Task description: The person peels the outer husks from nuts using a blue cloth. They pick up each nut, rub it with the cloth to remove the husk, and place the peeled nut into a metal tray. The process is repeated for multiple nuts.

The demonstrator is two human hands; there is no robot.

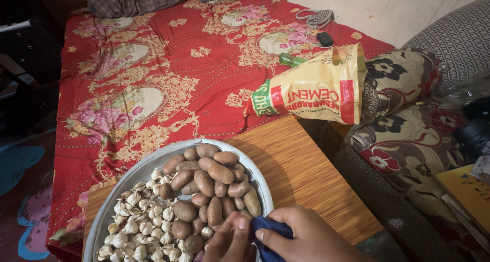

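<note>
Red floral bedsheet across the bed, yellow woven sack lying near the wooden table edge, green bottle behind it, black phone and coiled cable farther back, floral cushions right.

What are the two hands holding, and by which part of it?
Both hands, the left hand and the right hand, pinch a dark blue thing between them; what it is cannot be told.
</note>
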